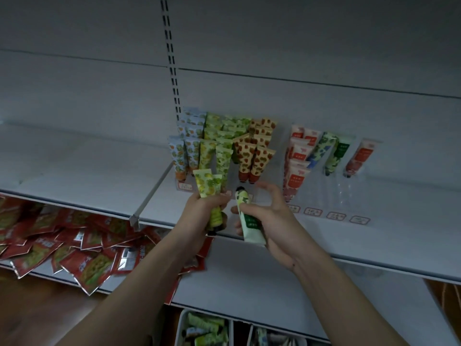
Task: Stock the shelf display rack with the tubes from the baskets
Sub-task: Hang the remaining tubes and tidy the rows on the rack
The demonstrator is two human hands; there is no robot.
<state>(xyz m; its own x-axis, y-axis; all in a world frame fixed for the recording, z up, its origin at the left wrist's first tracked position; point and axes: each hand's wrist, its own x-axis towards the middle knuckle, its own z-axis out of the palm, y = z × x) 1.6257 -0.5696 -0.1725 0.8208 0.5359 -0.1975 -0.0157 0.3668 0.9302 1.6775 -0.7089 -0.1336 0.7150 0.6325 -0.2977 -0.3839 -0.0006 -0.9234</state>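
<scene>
while both hands hover just in front of the shelf (324, 236), the left hand (199, 208) has its grip wrapped round two yellow-green tubes (208, 187), crimped ends up and caps down, long axes near upright. the right hand (272, 221) holds a pale green tube (245, 216) in a loose grip between thumb and curled fingers, the index finger lifted free; its dark cap points up and away toward the display rack (225, 151), the crimped end toward the wrist. the rack's green column stands directly beyond the left hand, so that hand is judged nearer for the next placement. the right hand's tube appears to match the green tube (340, 149) standing further right, though the print is too blurred to confirm. baskets (207, 330) of more tubes sit below the shelf.
</scene>
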